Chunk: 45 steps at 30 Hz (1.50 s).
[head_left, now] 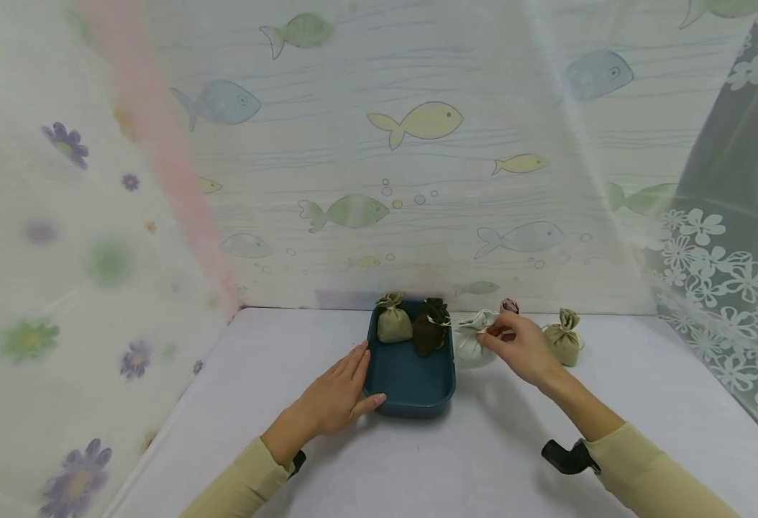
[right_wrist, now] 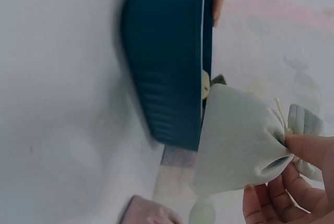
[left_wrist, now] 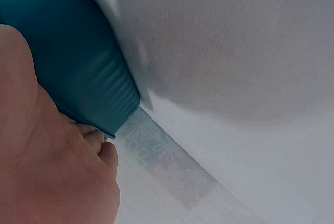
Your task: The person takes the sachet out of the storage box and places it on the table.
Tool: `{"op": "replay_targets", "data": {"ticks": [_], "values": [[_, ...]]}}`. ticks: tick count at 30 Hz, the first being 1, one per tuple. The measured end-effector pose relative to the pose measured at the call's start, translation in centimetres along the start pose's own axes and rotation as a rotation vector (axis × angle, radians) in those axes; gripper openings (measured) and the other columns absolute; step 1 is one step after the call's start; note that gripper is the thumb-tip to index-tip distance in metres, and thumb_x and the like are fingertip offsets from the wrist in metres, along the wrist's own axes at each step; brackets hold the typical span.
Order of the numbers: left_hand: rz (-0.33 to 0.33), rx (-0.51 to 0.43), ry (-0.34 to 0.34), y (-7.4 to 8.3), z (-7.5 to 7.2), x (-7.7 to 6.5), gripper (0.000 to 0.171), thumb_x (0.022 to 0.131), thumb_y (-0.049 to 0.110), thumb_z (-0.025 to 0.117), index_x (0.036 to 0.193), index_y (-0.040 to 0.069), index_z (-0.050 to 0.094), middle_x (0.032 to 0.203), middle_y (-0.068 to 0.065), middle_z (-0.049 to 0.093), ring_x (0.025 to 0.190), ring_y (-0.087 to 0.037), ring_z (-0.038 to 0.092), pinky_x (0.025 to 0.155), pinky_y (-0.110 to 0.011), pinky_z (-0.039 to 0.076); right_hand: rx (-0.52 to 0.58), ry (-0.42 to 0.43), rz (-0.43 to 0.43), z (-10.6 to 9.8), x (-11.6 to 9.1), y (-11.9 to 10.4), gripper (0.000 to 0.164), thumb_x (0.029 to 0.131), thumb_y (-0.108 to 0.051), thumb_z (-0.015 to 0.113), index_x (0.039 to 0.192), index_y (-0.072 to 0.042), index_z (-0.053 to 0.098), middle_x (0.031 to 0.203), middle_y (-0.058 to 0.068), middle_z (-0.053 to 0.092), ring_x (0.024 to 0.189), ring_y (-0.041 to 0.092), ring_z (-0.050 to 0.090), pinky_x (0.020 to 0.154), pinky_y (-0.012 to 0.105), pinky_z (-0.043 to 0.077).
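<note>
My right hand (head_left: 518, 349) pinches the gathered neck of a pale whitish drawstring pouch (right_wrist: 235, 138) between thumb and fingers. In the right wrist view the pouch hangs beside the blue bin (right_wrist: 167, 62), its body overlapping the rim. My left hand (head_left: 336, 396) rests against the bin's left side, fingers extended along the rim and thumb at the near left corner. Inside the bin (head_left: 411, 378), toward the far end, sit an olive-green pouch (head_left: 395, 326) and a dark brown pouch (head_left: 428, 337).
Another olive-green pouch (head_left: 563, 342) stands on the white table (head_left: 502, 460), right of my right hand. A pinkish pouch (head_left: 510, 306) is partly hidden behind that hand. A fish-patterned curtain (head_left: 418, 165) hangs at the table's far edge.
</note>
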<state>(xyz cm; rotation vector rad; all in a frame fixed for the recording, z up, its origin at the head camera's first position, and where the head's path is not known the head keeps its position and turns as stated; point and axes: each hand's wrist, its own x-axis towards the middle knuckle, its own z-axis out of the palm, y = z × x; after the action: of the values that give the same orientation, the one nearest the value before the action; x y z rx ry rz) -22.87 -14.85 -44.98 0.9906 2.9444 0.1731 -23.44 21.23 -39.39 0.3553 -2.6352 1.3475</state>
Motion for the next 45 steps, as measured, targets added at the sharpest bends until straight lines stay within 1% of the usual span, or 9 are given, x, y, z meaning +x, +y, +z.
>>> {"op": "replay_targets", "data": {"ticks": [9,13,18,21,25,28,32,36,45], "values": [[0.017,0.002,0.034,-0.3,0.3,0.1,0.092,0.105,0.067,0.028,0.161,-0.006,0.017,0.17,-0.02,0.006,0.158,-0.031,0.01,0.126,-0.046,0.021,-0.088,0.031,0.0,-2.0,-1.2,0.8,0.018,0.097,-0.022,0.072,0.1,-0.005,0.069,0.103,0.009,0.069,0.095,0.024,0.064,0.073,0.029,0.053],[0.016,-0.003,0.029,-0.2,0.3,0.0,0.093,0.105,0.067,0.028,0.16,-0.007,0.018,0.171,-0.019,0.005,0.158,-0.03,0.009,0.126,-0.046,0.02,-0.09,0.032,0.002,-2.6,-2.0,1.6,0.017,0.097,-0.02,0.072,0.1,-0.004,0.069,0.101,0.009,0.069,0.094,0.023,0.064,0.073,0.027,0.052],[0.016,0.011,0.027,-0.2,0.5,0.0,0.092,0.106,0.067,0.026,0.16,-0.007,0.018,0.171,-0.019,0.004,0.158,-0.031,0.01,0.126,-0.046,0.021,-0.106,0.032,0.027,-3.5,-2.8,2.4,0.017,0.097,-0.019,0.072,0.099,-0.003,0.069,0.101,0.01,0.069,0.093,0.023,0.064,0.071,0.027,0.052],[0.028,0.001,0.045,-0.4,0.7,-0.1,0.093,0.105,0.067,0.026,0.16,-0.008,0.02,0.17,-0.021,0.007,0.157,-0.033,0.013,0.125,-0.048,0.023,-0.126,0.029,0.053,-4.1,-3.1,2.9,0.019,0.099,-0.022,0.071,0.1,-0.004,0.069,0.102,0.01,0.07,0.093,0.022,0.064,0.07,0.029,0.052],[0.032,0.002,0.05,-0.5,0.7,0.0,0.095,0.105,0.069,0.025,0.159,-0.008,0.02,0.17,-0.022,0.008,0.157,-0.035,0.014,0.124,-0.049,0.023,-0.146,0.028,0.083,-4.9,-3.4,3.8,0.022,0.1,-0.025,0.069,0.102,-0.004,0.069,0.103,0.011,0.07,0.094,0.024,0.064,0.071,0.031,0.052],[0.025,0.011,0.043,-0.5,0.9,0.1,0.095,0.104,0.07,0.023,0.16,-0.007,0.018,0.171,-0.02,0.006,0.158,-0.032,0.011,0.125,-0.048,0.022,-0.159,0.029,0.103,-5.5,-3.7,4.5,0.024,0.101,-0.025,0.068,0.105,-0.002,0.069,0.104,0.012,0.07,0.095,0.025,0.064,0.07,0.031,0.052],[0.02,0.01,0.039,-0.6,0.9,0.1,0.094,0.104,0.07,0.024,0.161,-0.006,0.018,0.171,-0.018,0.004,0.158,-0.03,0.009,0.125,-0.047,0.021,-0.187,0.052,0.114,-6.4,-4.2,5.7,0.025,0.1,-0.023,0.068,0.107,0.001,0.069,0.105,0.014,0.07,0.097,0.027,0.064,0.069,0.028,0.052],[0.021,0.016,0.047,-0.6,0.8,0.1,0.094,0.105,0.069,0.024,0.161,-0.006,0.018,0.171,-0.018,0.005,0.158,-0.029,0.01,0.125,-0.046,0.021,-0.224,0.085,0.121,-7.1,-4.4,7.0,0.025,0.1,-0.022,0.068,0.105,0.003,0.069,0.102,0.015,0.07,0.098,0.031,0.063,0.069,0.028,0.051],[0.03,-0.017,0.048,0.0,0.1,-0.1,0.094,0.105,0.068,0.028,0.158,-0.01,0.023,0.169,-0.023,0.011,0.157,-0.035,0.015,0.124,-0.05,0.024,-0.26,0.105,0.177,-8.1,-5.0,9.4,0.031,0.101,-0.025,0.067,0.104,0.006,0.068,0.105,0.021,0.069,0.102,0.039,0.061,0.068,0.03,0.049]]}}
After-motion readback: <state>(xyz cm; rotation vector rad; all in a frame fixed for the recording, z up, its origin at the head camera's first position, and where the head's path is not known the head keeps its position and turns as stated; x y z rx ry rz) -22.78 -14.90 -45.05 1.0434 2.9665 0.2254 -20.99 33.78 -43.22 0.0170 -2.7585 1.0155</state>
